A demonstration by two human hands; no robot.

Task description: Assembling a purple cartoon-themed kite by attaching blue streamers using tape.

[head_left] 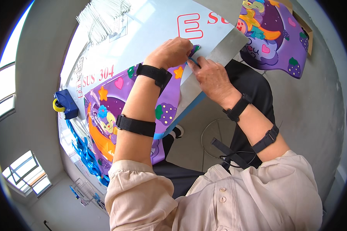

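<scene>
On the white-filmed tabletop [158, 23] lies a purple printed sheet [142, 104] with cartoon animals, stars and strawberries. My left hand [171, 53] is closed at its far right corner, and a bit of the purple and green print pokes out past the fingers. Close beside it, my right hand [214, 79] pinches a narrow blue strip [192, 61] at the same corner. A longer stretch of blue strip [187, 113] hangs along the sheet's right edge, below the table edge. My fingers partly hide the corner, and my left forearm covers the sheet's middle.
A bundle of thin white sticks [102, 19] lies at the far left. A dark blue box with a yellow ring [67, 104] and a heap of blue ribbon [85, 150] sit along the left edge. Another purple printed sheet [273, 42] is at far right. A round-framed stool [216, 134] stands below.
</scene>
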